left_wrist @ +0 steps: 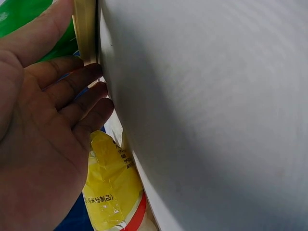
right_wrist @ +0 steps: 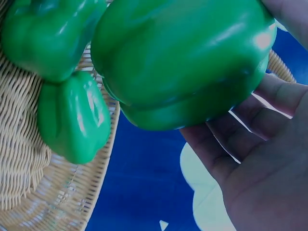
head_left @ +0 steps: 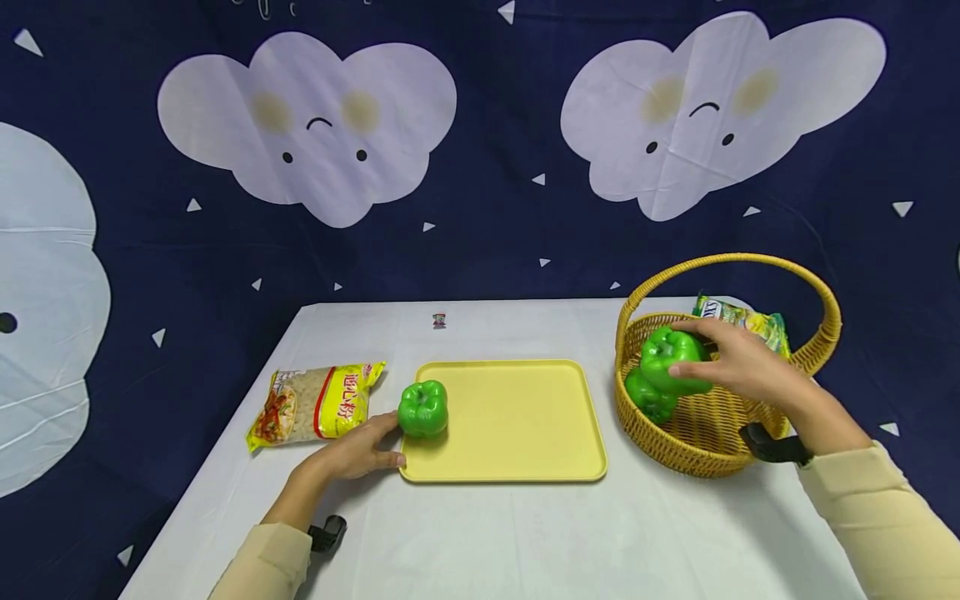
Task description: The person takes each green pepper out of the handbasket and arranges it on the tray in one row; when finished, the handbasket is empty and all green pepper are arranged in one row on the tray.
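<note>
Over the wicker basket (head_left: 686,462), my right hand (head_left: 742,358) grips a green bell pepper (head_left: 670,357) between thumb and fingers. Below it, other green peppers (right_wrist: 74,118) lie inside the basket; the right wrist view shows two. A single green bell pepper (head_left: 423,409) sits on the left end of the yellow tray (head_left: 517,425). Beside that end, my left hand (head_left: 356,450) rests at the tray's edge, its fingers loosely extended in the left wrist view. It holds nothing; whether the fingertips press the tray rim, I cannot tell.
A yellow and clear noodle bag (head_left: 318,404) lies left of the tray, close behind my left hand. A green and yellow packet (head_left: 742,321) leans at the basket's back right. The basket's tall handle (head_left: 738,258) arches over its opening. A white cloth covers the table (head_left: 480,533).
</note>
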`<state>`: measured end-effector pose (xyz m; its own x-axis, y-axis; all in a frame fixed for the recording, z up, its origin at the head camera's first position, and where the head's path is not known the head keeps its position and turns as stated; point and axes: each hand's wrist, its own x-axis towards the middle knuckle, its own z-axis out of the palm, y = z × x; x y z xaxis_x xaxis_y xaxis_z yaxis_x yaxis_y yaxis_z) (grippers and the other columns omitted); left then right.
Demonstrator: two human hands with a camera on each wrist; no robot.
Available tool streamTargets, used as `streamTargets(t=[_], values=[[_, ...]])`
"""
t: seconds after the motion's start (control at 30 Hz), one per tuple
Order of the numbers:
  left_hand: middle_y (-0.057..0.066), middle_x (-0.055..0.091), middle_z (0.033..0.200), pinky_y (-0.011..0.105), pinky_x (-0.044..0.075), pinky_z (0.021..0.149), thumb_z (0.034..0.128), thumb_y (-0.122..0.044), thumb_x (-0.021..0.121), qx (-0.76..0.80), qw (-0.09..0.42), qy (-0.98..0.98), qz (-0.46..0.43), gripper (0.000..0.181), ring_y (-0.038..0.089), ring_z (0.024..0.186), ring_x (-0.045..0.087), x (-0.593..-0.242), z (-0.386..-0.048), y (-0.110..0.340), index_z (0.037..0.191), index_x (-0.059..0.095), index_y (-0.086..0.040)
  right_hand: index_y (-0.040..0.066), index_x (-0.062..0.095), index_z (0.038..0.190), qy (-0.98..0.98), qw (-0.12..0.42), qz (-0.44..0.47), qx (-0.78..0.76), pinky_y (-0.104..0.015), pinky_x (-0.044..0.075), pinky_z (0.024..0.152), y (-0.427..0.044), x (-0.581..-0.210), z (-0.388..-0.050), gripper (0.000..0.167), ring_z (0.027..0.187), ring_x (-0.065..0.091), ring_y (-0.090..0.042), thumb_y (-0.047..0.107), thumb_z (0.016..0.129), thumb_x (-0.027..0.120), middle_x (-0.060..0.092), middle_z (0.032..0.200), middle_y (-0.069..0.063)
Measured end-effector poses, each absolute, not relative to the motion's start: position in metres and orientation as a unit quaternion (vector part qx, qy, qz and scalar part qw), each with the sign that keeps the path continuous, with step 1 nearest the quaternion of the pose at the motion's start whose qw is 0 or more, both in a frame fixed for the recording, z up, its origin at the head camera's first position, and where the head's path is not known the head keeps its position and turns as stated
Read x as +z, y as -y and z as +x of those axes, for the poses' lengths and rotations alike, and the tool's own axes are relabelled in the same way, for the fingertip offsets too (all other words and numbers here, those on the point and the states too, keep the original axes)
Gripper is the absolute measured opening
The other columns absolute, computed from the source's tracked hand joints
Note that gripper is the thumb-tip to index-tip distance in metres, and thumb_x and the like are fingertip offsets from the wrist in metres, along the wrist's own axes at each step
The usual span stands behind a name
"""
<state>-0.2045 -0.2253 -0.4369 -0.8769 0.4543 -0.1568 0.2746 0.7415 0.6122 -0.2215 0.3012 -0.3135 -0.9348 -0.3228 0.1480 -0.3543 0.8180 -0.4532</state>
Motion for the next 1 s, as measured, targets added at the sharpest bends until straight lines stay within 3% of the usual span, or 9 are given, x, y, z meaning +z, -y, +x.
streamTargets(t=[0.2, 0.47, 0.7, 1.0], values=[[0.025, 0.033, 0.149, 0.058, 0.022, 0.116, 0.0838, -0.029, 0.070, 0.302, 0.150, -0.920, 0.200, 0.078, 0.043, 0.140, 0.028, -0.436, -0.204, 0.225, 0.144, 0.032, 0.002, 0.008, 0.051, 0.132, 0.948, 0.057, 0.198, 0.244, -0.022, 0.046, 0.070, -0.286, -0.313, -0.215, 0.063, 0.090, 0.055, -0.018, 0.037, 0.081, 0.074, 0.059, 0.121, -0.013], [0.025, 0.032, 0.150, 0.058, 0.021, 0.116, 0.0841, -0.028, 0.070, 0.307, 0.149, -0.918, 0.201, 0.077, 0.042, 0.140, 0.027, -0.437, -0.205, 0.225, 0.144, 0.032, 0.002, 0.010, 0.050, 0.134, 0.939, 0.042, 0.216, 0.266, -0.021, 0.050, 0.073, -0.265, -0.319, -0.210, 0.065, 0.094, 0.056, -0.019, 0.039, 0.080, 0.073, 0.058, 0.123, -0.010], [0.024, 0.033, 0.150, 0.058, 0.021, 0.116, 0.0845, -0.028, 0.069, 0.304, 0.148, -0.919, 0.203, 0.076, 0.042, 0.140, 0.027, -0.436, -0.205, 0.225, 0.145, 0.032, 0.001, 0.011, 0.052, 0.131, 0.928, 0.050, 0.247, 0.275, -0.032, 0.051, 0.077, -0.246, -0.325, -0.207, 0.062, 0.095, 0.055, -0.018, 0.036, 0.079, 0.074, 0.059, 0.120, -0.009], [0.024, 0.032, 0.150, 0.057, 0.021, 0.116, 0.0838, -0.027, 0.070, 0.307, 0.148, -0.918, 0.202, 0.077, 0.042, 0.141, 0.027, -0.438, -0.204, 0.226, 0.145, 0.032, 0.000, 0.013, 0.051, 0.132, 0.910, 0.035, 0.271, 0.312, -0.032, 0.052, 0.082, -0.221, -0.342, -0.209, 0.065, 0.098, 0.057, -0.015, 0.037, 0.077, 0.076, 0.061, 0.123, -0.006]])
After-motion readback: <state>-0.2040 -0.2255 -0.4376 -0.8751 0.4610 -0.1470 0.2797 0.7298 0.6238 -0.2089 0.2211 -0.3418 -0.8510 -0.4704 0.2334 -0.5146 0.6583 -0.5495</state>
